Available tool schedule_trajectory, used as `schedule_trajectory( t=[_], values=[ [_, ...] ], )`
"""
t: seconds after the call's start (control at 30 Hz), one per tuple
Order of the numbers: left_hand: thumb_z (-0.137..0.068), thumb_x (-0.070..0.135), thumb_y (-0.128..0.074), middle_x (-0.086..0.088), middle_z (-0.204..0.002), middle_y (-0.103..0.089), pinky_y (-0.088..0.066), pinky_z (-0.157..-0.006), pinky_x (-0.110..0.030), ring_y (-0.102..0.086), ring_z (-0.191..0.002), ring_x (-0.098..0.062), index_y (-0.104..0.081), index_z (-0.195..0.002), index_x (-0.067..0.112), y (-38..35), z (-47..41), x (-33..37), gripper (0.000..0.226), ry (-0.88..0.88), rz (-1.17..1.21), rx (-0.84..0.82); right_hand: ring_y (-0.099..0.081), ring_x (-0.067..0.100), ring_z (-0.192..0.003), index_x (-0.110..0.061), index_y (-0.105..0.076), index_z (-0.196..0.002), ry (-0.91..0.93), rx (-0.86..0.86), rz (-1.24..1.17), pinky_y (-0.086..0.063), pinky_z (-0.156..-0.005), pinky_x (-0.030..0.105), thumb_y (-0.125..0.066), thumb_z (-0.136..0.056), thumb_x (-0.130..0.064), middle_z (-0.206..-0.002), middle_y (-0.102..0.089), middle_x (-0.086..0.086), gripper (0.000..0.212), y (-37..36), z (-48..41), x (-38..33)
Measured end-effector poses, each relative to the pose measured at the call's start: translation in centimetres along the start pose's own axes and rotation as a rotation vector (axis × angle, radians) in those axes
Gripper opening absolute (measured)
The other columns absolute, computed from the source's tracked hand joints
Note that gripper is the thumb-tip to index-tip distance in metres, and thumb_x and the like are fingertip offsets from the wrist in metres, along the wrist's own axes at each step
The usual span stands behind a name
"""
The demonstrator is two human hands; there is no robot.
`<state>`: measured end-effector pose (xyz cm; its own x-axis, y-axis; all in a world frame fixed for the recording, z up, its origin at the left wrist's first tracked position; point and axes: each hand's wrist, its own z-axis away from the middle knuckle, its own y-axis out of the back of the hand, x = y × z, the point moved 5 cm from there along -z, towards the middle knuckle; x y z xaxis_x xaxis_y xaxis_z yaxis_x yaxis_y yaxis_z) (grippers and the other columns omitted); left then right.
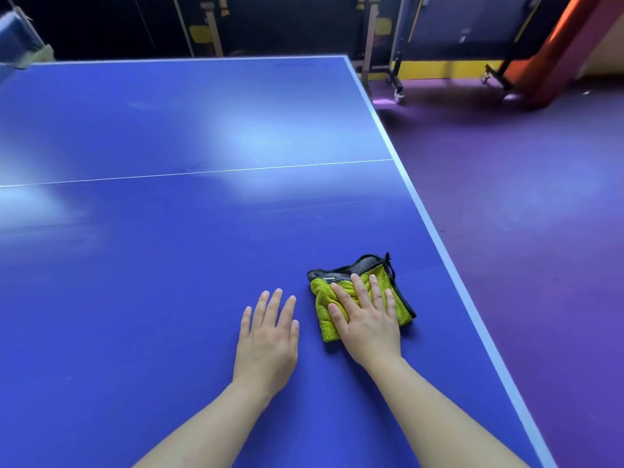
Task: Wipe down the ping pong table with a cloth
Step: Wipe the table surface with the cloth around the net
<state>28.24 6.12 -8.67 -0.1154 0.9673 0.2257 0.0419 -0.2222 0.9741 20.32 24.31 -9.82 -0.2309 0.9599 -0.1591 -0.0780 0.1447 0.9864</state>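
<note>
The folded microfibre cloth (341, 300), yellow-green on its upper face with a dark grey underside and black edging showing along its far and right borders, lies flat on the blue ping pong table (162, 265), near the table's right-hand white edge line (449, 261) but clear of it; the right hand (366, 315) lies palm down on top of the cloth, fingers stretched out and slightly spread, pressing rather than gripping, so the cloth shows beyond the fingertips, to the left of the thumb and to the right of the little finger; a small black loop of cord (390, 265) sticks out at the cloth's far right corner. Just beside it, to the left and not touching the cloth, the left hand (268, 336) rests flat and empty on the bare tabletop, fingers extended and close together; both bare forearms reach in from the near edge. A thin white centre line (202, 172) crosses the table further out, with pale glare patches on the surface around it. Off the right side lies a purple floor (526, 211); beyond the far end stand folded table tennis tables on wheeled frames (466, 32) with yellow parts, and an orange column (553, 49) leans at the right.
</note>
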Motion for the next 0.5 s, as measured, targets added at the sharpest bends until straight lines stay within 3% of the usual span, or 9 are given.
schedule_trajectory(
  t=[0.1,0.33,0.5],
  values=[
    [-0.102,0.039,-0.026,-0.006,-0.152,-0.048,-0.041,-0.111,-0.054,-0.041,-0.144,-0.028,-0.055,-0.143,0.019,-0.9,-1.1,4.6,0.054,-0.036,-0.004,0.000,-0.002,0.023,-0.155,-0.052,-0.029,-0.151,-0.030,0.009,0.009,0.001,-0.123,0.049,0.009,-0.092,-0.074,-0.166,-0.018,-0.008,0.073,0.9,-0.3,5.0],
    [-0.103,0.038,-0.027,-0.005,-0.152,-0.049,-0.042,-0.110,-0.054,-0.042,-0.144,-0.028,-0.056,-0.143,0.019,-2.5,-2.7,12.3,0.052,-0.106,-0.033,-0.001,-0.013,0.024,-0.154,-0.051,-0.037,-0.148,-0.101,0.019,0.011,-0.004,-0.121,0.049,0.000,-0.095,-0.073,-0.163,-0.029,-0.006,0.068,2.1,-0.6,13.4],
    [-0.103,0.037,-0.027,-0.006,-0.153,-0.048,-0.042,-0.110,-0.054,-0.041,-0.144,-0.028,-0.054,-0.144,0.020,-2.8,-3.3,16.0,0.052,-0.182,-0.066,0.005,-0.001,0.021,-0.155,-0.054,-0.024,-0.151,-0.146,0.002,0.008,0.000,-0.122,0.048,0.015,-0.087,-0.075,-0.167,-0.015,-0.008,0.078,2.9,-0.6,17.1]
  ],
)
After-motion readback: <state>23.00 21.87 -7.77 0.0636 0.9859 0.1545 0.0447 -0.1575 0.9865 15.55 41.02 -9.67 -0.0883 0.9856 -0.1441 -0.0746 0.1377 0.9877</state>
